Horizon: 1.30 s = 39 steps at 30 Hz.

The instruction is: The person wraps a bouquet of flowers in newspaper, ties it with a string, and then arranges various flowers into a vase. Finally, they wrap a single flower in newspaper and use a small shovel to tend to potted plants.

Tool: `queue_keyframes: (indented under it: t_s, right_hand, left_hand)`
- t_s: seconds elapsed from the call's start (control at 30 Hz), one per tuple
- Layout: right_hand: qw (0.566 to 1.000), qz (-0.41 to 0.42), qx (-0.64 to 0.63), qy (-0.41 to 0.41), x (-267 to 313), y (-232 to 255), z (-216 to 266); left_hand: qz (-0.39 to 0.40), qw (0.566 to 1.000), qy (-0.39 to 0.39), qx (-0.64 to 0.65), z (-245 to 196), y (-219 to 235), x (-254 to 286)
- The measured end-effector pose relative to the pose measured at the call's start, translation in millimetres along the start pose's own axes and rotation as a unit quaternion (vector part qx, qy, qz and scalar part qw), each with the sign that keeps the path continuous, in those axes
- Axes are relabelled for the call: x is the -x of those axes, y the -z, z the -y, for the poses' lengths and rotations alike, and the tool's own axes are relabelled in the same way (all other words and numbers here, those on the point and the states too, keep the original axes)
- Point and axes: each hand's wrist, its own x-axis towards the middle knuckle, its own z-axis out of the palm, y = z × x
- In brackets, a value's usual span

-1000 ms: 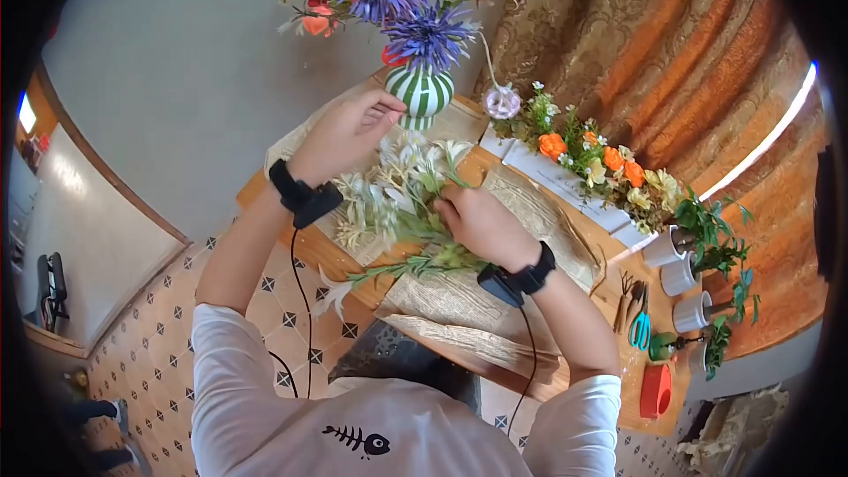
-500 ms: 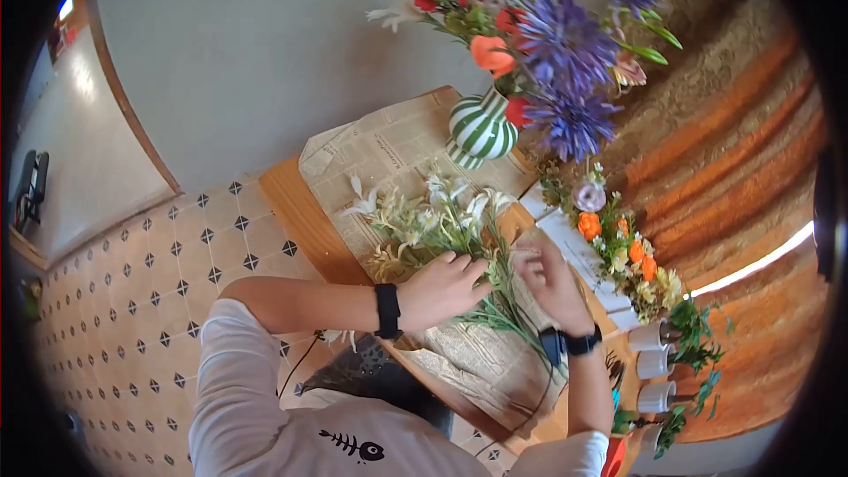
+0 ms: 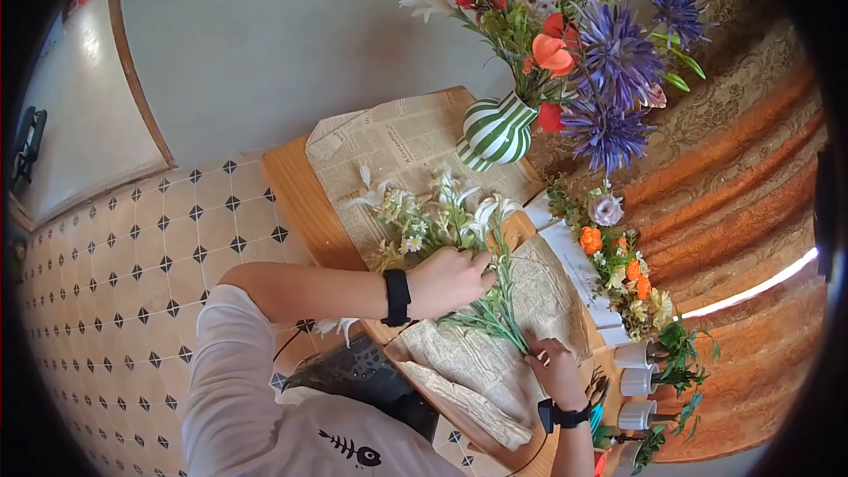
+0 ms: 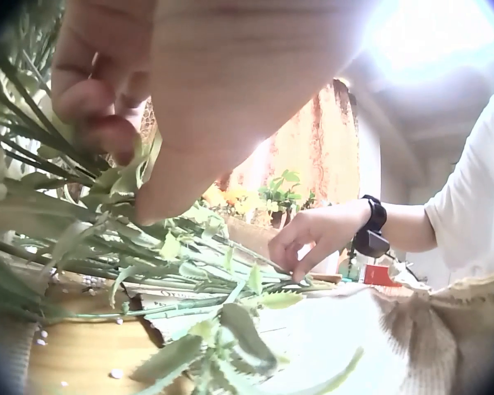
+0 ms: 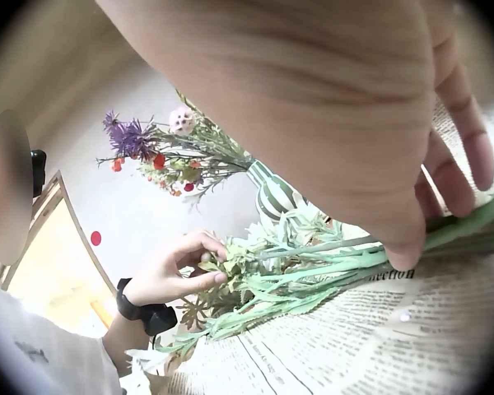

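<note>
Across the newspaper sheet (image 3: 380, 137) lies a bunch of white flowers (image 3: 450, 212) with green stems (image 3: 505, 322). My left hand (image 3: 449, 283) holds the bunch just below the blossoms; in the right wrist view the left hand (image 5: 177, 271) has its thumb and fingers around the leafy part. Down at the stem ends, my right hand (image 3: 558, 373) pinches the stems, as the left wrist view also shows of the right hand (image 4: 317, 237). A green-and-white striped vase (image 3: 499, 130) full of colourful flowers stands beyond the bunch.
Crumpled brown paper (image 3: 459, 371) covers the table's near part. Along the right side are a white box (image 3: 574, 269), orange and cream flowers (image 3: 632, 269) and several small white pots (image 3: 638, 381). Blue-handled scissors (image 3: 597, 415) lie near the right wrist. Orange curtains (image 3: 751, 212) hang behind.
The head view has turned, so the vase appears farther right. My left hand came down from beside the vase onto the bunch; my right hand moved from the bunch's middle to the stem ends.
</note>
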Motion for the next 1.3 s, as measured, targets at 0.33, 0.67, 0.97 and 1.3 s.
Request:
queue_keyframes:
  t_s: [0.33, 0.67, 0.97, 1.3]
  right_hand:
    - [1.0, 0.002, -0.03, 0.007, 20, 5, 2]
    - [0.991, 0.086, -0.088, -0.045, 10, -5, 16]
    - [0.995, 0.02, -0.05, -0.083, -4, -14, 28]
    - [0.998, 0.059, 0.011, 0.014, -16, -19, 18]
  left_hand:
    - [-0.037, 0.999, 0.007, -0.024, -26, 17, 24]
    - [0.055, 0.998, 0.019, 0.018, -22, 9, 43]
    - [0.091, 0.992, 0.035, 0.083, -13, -2, 37]
    - [0.089, 0.993, 0.004, 0.077, -19, 15, 41]
